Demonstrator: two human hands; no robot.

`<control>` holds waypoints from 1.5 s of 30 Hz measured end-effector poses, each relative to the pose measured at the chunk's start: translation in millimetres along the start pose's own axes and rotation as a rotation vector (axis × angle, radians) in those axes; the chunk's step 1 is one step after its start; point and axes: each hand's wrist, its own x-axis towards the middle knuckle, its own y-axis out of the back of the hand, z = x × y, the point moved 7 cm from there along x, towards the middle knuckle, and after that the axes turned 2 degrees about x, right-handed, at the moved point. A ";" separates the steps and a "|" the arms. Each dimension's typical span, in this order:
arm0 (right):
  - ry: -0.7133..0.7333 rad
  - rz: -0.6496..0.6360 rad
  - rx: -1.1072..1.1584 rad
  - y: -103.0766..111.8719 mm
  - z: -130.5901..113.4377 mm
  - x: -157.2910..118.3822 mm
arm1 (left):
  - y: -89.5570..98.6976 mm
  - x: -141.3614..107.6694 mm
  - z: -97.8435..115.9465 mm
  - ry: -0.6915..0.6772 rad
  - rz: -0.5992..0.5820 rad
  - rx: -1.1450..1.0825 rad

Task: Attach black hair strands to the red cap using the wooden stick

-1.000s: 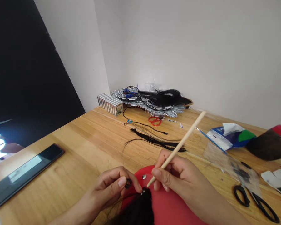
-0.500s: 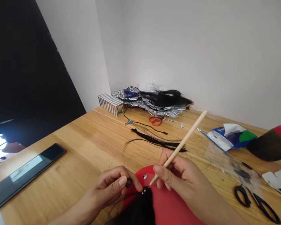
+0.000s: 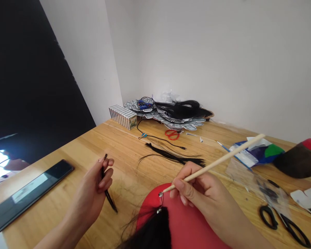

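Observation:
My left hand [image 3: 92, 181] has moved away from the red form and pinches a thin black strip [image 3: 107, 195] between its fingers. I cannot tell its exact kind. My right hand [image 3: 199, 190] grips a long pale wooden stick [image 3: 212, 172], whose tip touches a metal stud [image 3: 160, 194] on the curved red form [image 3: 189, 221]. Below the stud, a black hair tuft [image 3: 151, 230] hangs from a small metal bead [image 3: 159, 210] at the form's lower edge.
The wooden table [image 3: 124, 152] holds a black phone [image 3: 32, 195], black hair strands [image 3: 173, 158], red scissors [image 3: 172, 134], black scissors [image 3: 282, 224] and a plastic bag [image 3: 256, 181]. Stacked boxes [image 3: 123, 117] and a pile of foil packets [image 3: 168, 116] stand against the wall.
My left hand has moved left and away from the form, with the small black ring no longer visible. My right hand has swung the stick lower, its tip now on the stud.

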 end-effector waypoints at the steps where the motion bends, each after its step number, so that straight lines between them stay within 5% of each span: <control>1: 0.004 0.011 0.004 1.2 0.7 -0.5 | -2.2 -3.0 -0.1 -0.006 -0.022 0.019; 3: 0.018 0.032 0.016 3.5 2.2 -1.8 | -10.0 -13.7 -4.4 -0.003 -0.116 0.131; 7: 0.122 0.080 0.072 8.0 0.8 -5.1 | -34.2 -46.8 -27.5 0.083 -0.500 0.491; 11: 0.295 0.068 0.067 7.3 -8.7 -10.7 | -45.2 -67.9 -39.1 0.163 -0.679 0.458; 17: 0.172 0.119 0.224 13.5 0.2 -7.5 | -52.3 -69.9 -38.1 0.200 -0.702 0.261; 25: -0.009 -0.050 0.267 -1.1 15.6 -3.0 | -49.7 -67.5 -35.4 0.195 -0.735 0.224; 35: -0.033 -0.188 0.160 -6.7 8.9 -6.4 | -45.0 -70.3 -39.4 0.138 -0.784 0.234; 39: -0.095 -0.152 0.179 -5.9 13.0 -4.0 | -45.4 -69.7 -41.1 0.195 -0.761 0.198; 45: -0.099 -0.154 0.150 -7.3 10.9 -5.5 | -46.7 -72.5 -37.0 0.108 -0.795 0.286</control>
